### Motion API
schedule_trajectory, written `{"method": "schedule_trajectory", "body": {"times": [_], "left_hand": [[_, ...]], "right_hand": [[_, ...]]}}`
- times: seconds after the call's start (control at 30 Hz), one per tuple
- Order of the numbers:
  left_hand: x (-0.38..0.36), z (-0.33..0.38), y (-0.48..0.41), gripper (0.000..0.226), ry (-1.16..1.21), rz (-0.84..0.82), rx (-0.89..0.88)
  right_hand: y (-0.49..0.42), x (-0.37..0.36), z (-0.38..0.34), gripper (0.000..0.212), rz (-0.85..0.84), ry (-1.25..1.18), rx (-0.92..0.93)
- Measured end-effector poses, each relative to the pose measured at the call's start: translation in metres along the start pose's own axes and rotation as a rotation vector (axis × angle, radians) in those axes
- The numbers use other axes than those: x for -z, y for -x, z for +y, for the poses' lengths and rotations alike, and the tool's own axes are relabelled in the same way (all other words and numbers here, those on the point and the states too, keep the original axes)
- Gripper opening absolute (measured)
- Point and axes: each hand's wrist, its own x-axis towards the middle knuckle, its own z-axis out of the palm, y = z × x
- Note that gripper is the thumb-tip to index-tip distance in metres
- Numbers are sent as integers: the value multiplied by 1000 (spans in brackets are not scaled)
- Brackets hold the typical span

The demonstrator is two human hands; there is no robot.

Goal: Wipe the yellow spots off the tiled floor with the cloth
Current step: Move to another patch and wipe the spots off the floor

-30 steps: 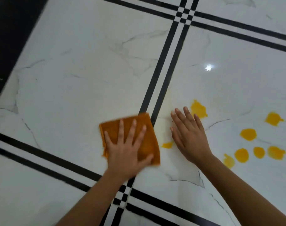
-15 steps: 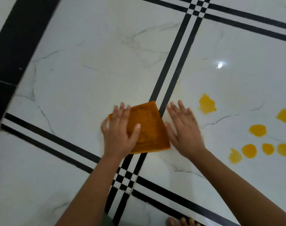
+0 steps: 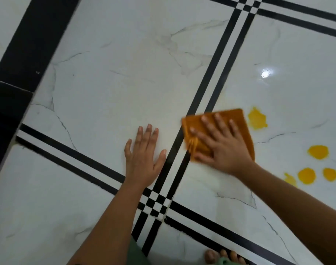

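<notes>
Cloth, an orange folded square of towelling (image 3: 238, 119), lies flat on the white marble-patterned tiled floor (image 3: 125, 73), straddling the black double stripe, pinned under the right hand (image 3: 218, 144), whose fingers are spread and grip nothing. Just beside its far edge sits the nearest yellow spot (image 3: 256, 119); further spots (image 3: 317, 152) lie towards the floor's right edge. The left hand (image 3: 142, 159) rests flat and empty. Pressing with an open palm could let the cloth bunch or merely smear the yellow.

The glossy white marble-look tiled floor (image 3: 109, 88) with black stripes carries a folded orange cloth (image 3: 238, 119), round yellow spots (image 3: 257, 119) at its three o'clock.
</notes>
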Motion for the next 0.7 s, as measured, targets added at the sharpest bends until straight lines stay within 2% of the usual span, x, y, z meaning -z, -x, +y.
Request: {"method": "schedule_trajectory", "body": {"times": [0.07,0.1,0.13,0.23,0.3,0.4,0.47,0.5,0.57,0.63,0.67,0.7], "left_hand": [[-5,14,-4,62,8,-10,-20],[-8,22,-7,62,15,-10,-38],[-8,30,-11,62,19,-7,-57],[-9,55,-29,63,43,-10,-135],[-12,75,-44,64,33,-8,-196],[-17,104,-62,64,-4,-17,-256],[-19,116,-71,64,-36,-29,-280],[-19,124,-76,64,-46,-38,-298],[-19,133,-80,64,-48,-44,-312],[-19,140,-80,64,-63,-59,-333],[-20,147,-80,65,-77,-76,-365],[-21,155,-78,65,-91,-96,-397]], "right_hand": [[-24,9,9,68,1,-35,-244],[-28,10,6,68,1,-52,-297],[-22,11,0,68,8,-68,-280],[38,4,4,67,-43,-28,-31],[50,4,40,67,-30,1,-43],[4,17,88,66,25,-35,-369],[-6,17,88,66,47,-66,-484],[10,16,82,66,91,-65,-475],[65,3,63,65,107,-73,-334],[130,-5,61,63,43,-71,-189],[151,-8,77,62,72,-45,-213],[159,-7,98,62,106,-33,-329]]}}
